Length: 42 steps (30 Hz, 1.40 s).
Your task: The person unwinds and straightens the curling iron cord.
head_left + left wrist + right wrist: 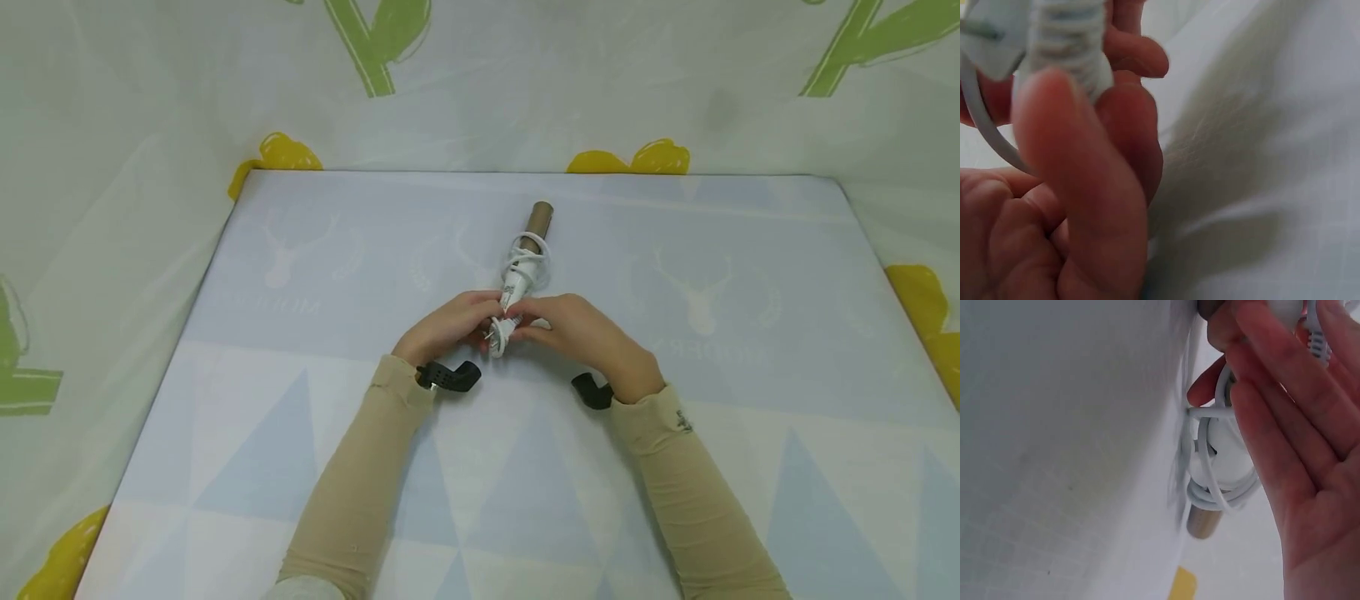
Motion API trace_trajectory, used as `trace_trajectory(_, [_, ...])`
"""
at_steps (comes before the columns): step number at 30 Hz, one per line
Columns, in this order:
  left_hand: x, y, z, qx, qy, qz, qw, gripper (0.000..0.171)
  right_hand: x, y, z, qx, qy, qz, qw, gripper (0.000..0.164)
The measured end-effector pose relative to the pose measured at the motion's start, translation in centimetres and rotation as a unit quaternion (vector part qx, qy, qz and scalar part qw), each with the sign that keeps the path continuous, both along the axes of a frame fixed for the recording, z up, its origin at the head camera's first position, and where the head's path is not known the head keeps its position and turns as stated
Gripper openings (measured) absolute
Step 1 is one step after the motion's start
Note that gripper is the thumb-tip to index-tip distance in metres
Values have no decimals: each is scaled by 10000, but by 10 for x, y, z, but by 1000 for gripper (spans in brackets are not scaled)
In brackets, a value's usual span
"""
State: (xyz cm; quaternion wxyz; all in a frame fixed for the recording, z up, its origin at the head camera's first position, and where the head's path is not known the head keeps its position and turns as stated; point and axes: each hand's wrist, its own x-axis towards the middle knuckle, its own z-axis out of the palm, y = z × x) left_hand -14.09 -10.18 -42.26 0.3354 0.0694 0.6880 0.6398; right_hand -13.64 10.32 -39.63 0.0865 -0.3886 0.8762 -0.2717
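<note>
Pale cloth (510, 108) with green and yellow shapes surrounds a desk (525, 533) covered in faint triangles and deer heads. What looks like a curling iron (516, 283) is near the middle of it, brown barrel (540, 218) pointing away from the person, white handle toward them. Loops of its white cord (1207, 501) are wound around the body where barrel and handle meet. At the near end, the plug (1004, 56) sits beside a ribbed sleeve (1069, 37), one prong showing.

The left hand (453, 321) pinches that sleeve between thumb and forefinger. The right hand (573, 329) pinches at the same end with thumb and forefinger; whether it has handle or cord is too covered to say. Black wrist mounts (453, 377) and beige sleeves (352, 475) lie nearer the person.

The step seems to be managing the cord at the plug end. To do it well, I would steady the handle with one hand and guide the plug with the other, moving it by its body so the cord isn't bent sharply at the ribs. Fingertips should keep off the prongs, and the loops could slip if tugged.
</note>
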Motion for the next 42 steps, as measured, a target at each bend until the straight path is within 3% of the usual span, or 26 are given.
trace_trajectory(5, [-1, -2, -1, 135, 64, 18, 9999, 25, -2, 3, -1, -85, -100, 44, 9999, 25])
trace_trajectory(13, [-2, -1, -2, 223, -259, 302, 9990, 33, -4, 3, -5, -155, -230, 84, 9996, 27])
trace_trajectory(21, [-1, 0, 0, 559, -583, 527, 9953, 31, -3, 8, -3, -242, -893, -190, 9955, 25])
trace_trajectory(26, [-1, 1, 0, 692, -554, 664, 9938, 31, -4, 10, -2, -208, -1136, -425, 9924, 35])
trace_trajectory(35, [1, 18, 3, 211, -234, 1664, 9856, 36, -6, 12, 4, -326, -1475, -860, 9848, 37])
trace_trajectory(42, [-1, 20, 6, -89, -444, 2407, 9696, 33, -7, 16, 7, -459, -1764, -899, 9791, 20])
